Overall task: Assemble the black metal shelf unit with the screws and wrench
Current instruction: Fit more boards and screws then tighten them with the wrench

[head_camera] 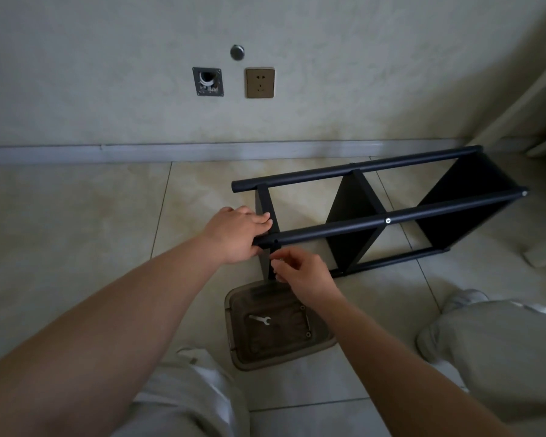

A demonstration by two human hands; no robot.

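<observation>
The black metal shelf unit [375, 220] lies on its side on the tiled floor, with long round posts running left to right and three black panels between them. My left hand [237, 234] grips the left end of the near upper post, fingers over the end panel's edge. My right hand [300, 272] is just below that post, its fingertips pinching a small pale screw close to a hole in the post. A silver wrench [260, 320] lies in a brown translucent tray [243, 357] on the floor below my hands, with two small screws [308, 334] at the tray's right side.
The wall with a skirting board [108, 152] stands close behind the shelf, carrying a brass socket [260, 82] and an open wall box [207, 81]. My knees in pale trousers [501, 348] flank the tray. White furniture [542, 121] stands at the far right.
</observation>
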